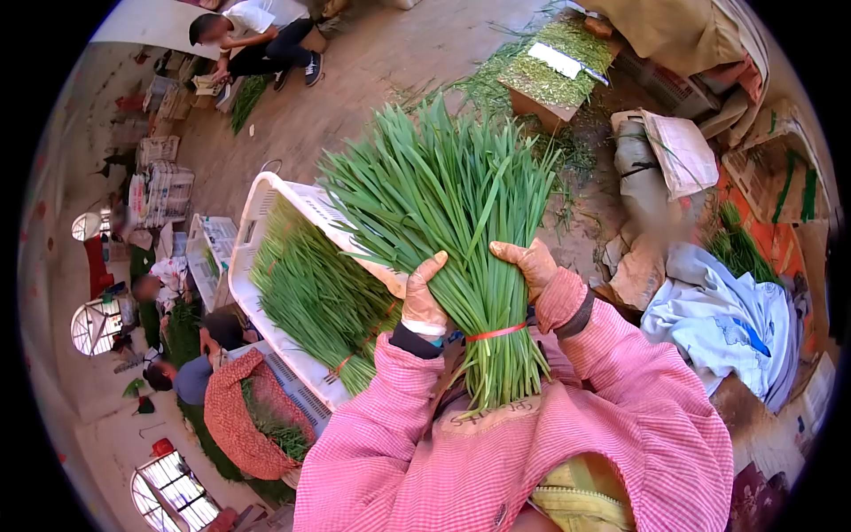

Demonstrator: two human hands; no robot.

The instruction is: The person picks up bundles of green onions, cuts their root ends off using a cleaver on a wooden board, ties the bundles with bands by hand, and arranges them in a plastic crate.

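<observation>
A large bundle of green garlic chives (452,195) is held up in front of my chest, its leafy tops fanned out away from me. My left hand (424,297) grips its left side and my right hand (532,266) its right side, thumbs lying over the leaves. Both hands wear thin, stained gloves; the fingers behind the bundle are hidden. Below the hands, a red band (496,334) circles the stems, and the cut ends point towards me. To the left, partly behind the bundle, a white plastic crate (245,253) contains more banded chives (319,275).
A low block (542,108) covered in green trimmings stands ahead, with a white strip on top. Pale blue cloth (718,310) lies at right beside a stone (638,270). One person (266,40) crouches at the far left; others work among chives and crates at left.
</observation>
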